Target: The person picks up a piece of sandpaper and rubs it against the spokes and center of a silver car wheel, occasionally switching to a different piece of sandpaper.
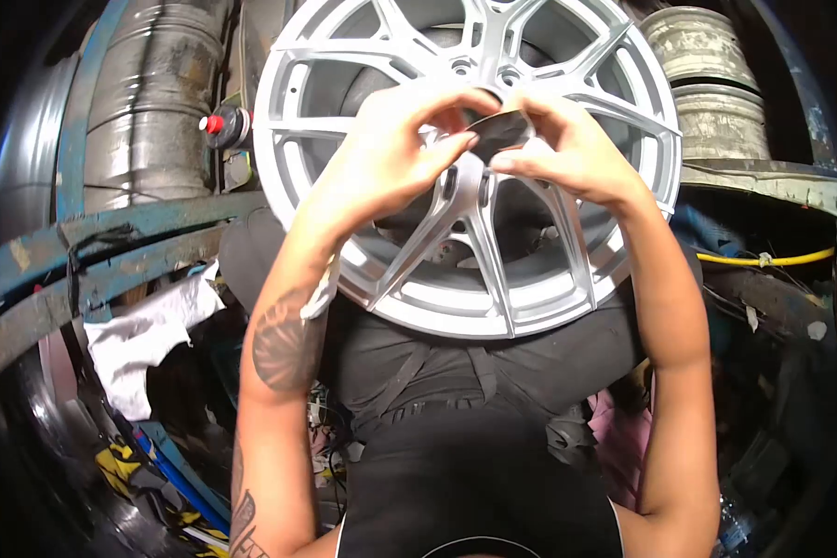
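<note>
A silver multi-spoke alloy wheel (470,200) leans over my lap, its face turned toward me. Above its hub, my left hand (386,149) and my right hand (572,149) come close together. Between them is a small, dark, bent sheet that looks like sandpaper (502,132). Its left edge is pinched by my left fingers and thumb, while my right fingers and thumb grip the other side. Part of the hub lies hidden behind the hands and the sheet.
Worn metal drums (153,102) stand at the left on a blue frame (139,228). Stacked steel rims (716,121) sit on the right shelf. A red-capped bottle (223,126) is beside the wheel. A white cloth (144,339) hangs at left; a yellow hose (781,259) runs at right.
</note>
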Motion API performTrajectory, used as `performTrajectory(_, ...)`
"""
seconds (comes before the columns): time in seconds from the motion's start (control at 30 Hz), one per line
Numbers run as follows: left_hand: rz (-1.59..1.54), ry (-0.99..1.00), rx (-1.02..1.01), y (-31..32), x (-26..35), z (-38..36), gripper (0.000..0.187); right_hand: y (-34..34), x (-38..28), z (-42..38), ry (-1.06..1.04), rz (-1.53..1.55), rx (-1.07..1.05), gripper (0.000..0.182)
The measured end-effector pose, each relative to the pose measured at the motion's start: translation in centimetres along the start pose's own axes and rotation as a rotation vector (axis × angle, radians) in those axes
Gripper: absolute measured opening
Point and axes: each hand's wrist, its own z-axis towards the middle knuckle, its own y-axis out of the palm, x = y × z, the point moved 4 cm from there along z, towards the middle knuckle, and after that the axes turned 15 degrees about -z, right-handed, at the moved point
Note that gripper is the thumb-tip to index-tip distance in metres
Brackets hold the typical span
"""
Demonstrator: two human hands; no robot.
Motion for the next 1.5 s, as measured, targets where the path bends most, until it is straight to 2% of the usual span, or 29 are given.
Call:
performTrajectory(0.07, -0.015, -0.029, -0.079, 0.4, -1.1, 3.1, 0.037, -1.0, 1.9, -0.7, 0.062, 0.085, 0.096, 0.068)
performTrajectory(0.1, -0.112, -0.096, -0.123, 0.5, -2.6, 4.0, 0.038, -1.5, 1.7, -0.6, 0.147, 0.049, 0.041, 0.065)
performTrajectory(0.17, -0.302, -0.183, -0.181, 0.3, -4.5, 4.9, 0.044, -0.6, 3.9, 0.7, 0.029, -0.108, 0.231, 0.064)
performTrajectory(0.27, -0.562, -0.292, -0.124, -0.3, -6.9, 4.8, 0.049, 0.1, 1.5, 2.0, 0.162, 0.064, 0.05, 0.042)
performTrajectory(0.33, -0.471, -0.222, -0.115, -1.2, -6.9, 5.0, 0.058, 1.0, 2.6, 2.6, 0.201, 0.2, -0.023, 0.031)
performTrajectory(0.4, -0.183, -0.155, -0.039, -2.2, -6.7, 4.9, 0.075, 0.9, 2.5, 2.9, 0.186, 0.272, 0.003, 0.029)
performTrajectory(0.47, 0.215, 0.068, -0.021, -2.1, -7.0, 4.5, 0.094, 0.2, 2.4, 2.6, 0.176, 0.217, 0.022, 0.028)
performTrajectory(0.5, 0.296, -0.039, -0.067, -1.5, -7.6, 4.0, 0.111, -0.4, 2.5, 2.2, 0.171, 0.13, 0.025, 0.028)
performTrajectory(0.53, 0.397, -0.051, -0.086, -0.4, -8.6, 3.4, 0.115, -0.6, 2.4, 2.0, 0.162, 0.042, 0.026, 0.028)
performTrajectory(0.6, 0.629, -0.141, -0.271, 1.7, -8.5, 1.2, 0.116, -1.3, 1.7, 1.1, 0.157, -0.275, 0.034, 0.024)
performTrajectory(0.67, 0.581, -0.111, -0.322, 2.7, -8.7, 0.1, 0.118, -1.2, 0.1, 0.7, 0.066, -0.523, -0.018, 0.024)
performTrajectory(0.77, 0.632, -0.133, -0.301, 1.6, -9.1, 0.4, 0.119, 0.9, -0.9, -0.1, 0.018, -0.444, -0.093, 0.024)
performTrajectory(0.8, 0.653, -0.141, -0.299, 1.0, -9.2, 0.7, 0.119, 1.6, -1.0, -0.3, 0.006, -0.457, -0.125, 0.019)
performTrajectory(0.87, 0.743, -0.172, -0.275, 0.2, -9.3, 0.8, 0.112, 2.2, -1.1, -0.3, 0.008, -0.448, -0.191, 0.023)
performTrajectory(0.97, 0.655, -0.184, -0.24, 1.1, -9.1, 0.7, 0.106, 2.4, -1.0, -0.5, 0.008, -0.496, -0.21, 0.028)
performTrajectory(1.17, 0.722, -0.213, -0.256, 1.5, -9.3, 0.8, 0.103, 1.8, -0.6, -0.4, -0.064, -0.651, -0.126, 0.029)
performTrajectory(1.27, 0.781, -0.193, -0.228, 1.2, -9.6, 1.0, 0.099, 2.3, 0.1, -0.6, -0.182, -0.69, -0.095, 0.025)
performTrajectory(1.3, 0.793, -0.187, -0.233, 1.1, -9.7, 1.0, 0.097, 2.7, 0.0, -0.6, -0.203, -0.728, -0.093, 0.024)
performTrajectory(1.33, 0.801, -0.171, -0.232, 1.0, -9.5, 1.2, 0.087, 3.0, 0.1, -0.8, -0.211, -0.765, -0.081, 0.024)
performTrajectory(1.4, 0.743, -0.245, -0.344, 0.6, -8.4, 1.8, 0.091, 3.6, 0.2, -1.0, -0.238, -0.842, -0.053, 0.024)
performTrajectory(1.5, 0.662, -0.165, -0.294, 0.8, -7.8, 2.0, 0.086, 4.4, 0.4, -0.8, -0.282, -0.92, -0.003, 0.02)
